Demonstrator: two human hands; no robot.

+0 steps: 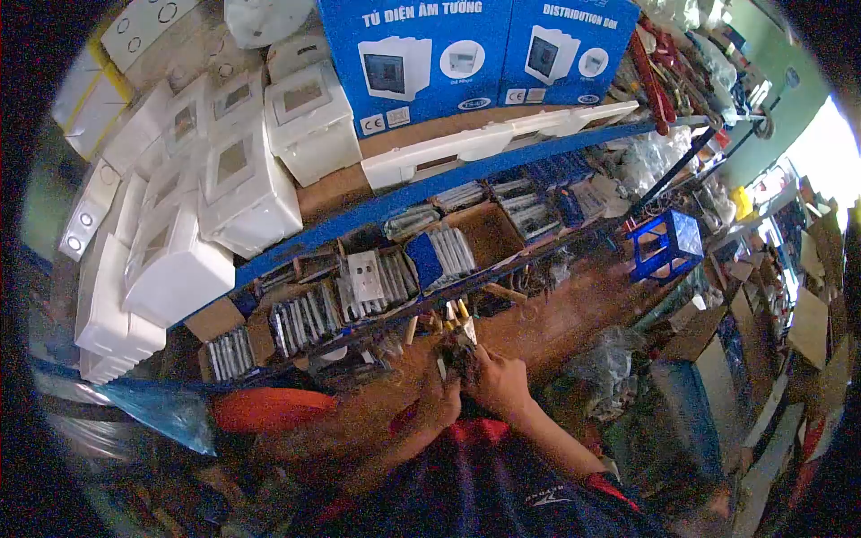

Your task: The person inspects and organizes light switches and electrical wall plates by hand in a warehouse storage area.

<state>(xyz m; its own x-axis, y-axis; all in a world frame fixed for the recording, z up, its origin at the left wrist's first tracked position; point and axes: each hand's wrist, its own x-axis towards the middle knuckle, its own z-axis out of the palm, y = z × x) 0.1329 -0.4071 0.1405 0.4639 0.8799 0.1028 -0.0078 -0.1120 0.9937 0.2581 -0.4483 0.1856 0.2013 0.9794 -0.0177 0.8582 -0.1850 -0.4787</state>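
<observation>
Low in the middle of the head view, my two hands come together in front of my dark shirt. My right hand [500, 384] is closed, its thumb pressed against a dark bundle with yellow and white ends [460, 351]. From the other side, my left hand [438, 401] is closed round the lower part of the same bundle. The pale ends point away from me, toward the shelf. I cannot tell what kind of things make up the bundle.
Ahead runs a blue shelf [269, 255] carrying white plastic enclosures [247, 193] and blue distribution box cartons [421, 54]. Beneath it sit open cartons of packaged plates [305, 321]. A blue plastic stool [664, 247] stands on the brown floor [574, 309]; cardboard boxes [695, 412] crowd the right.
</observation>
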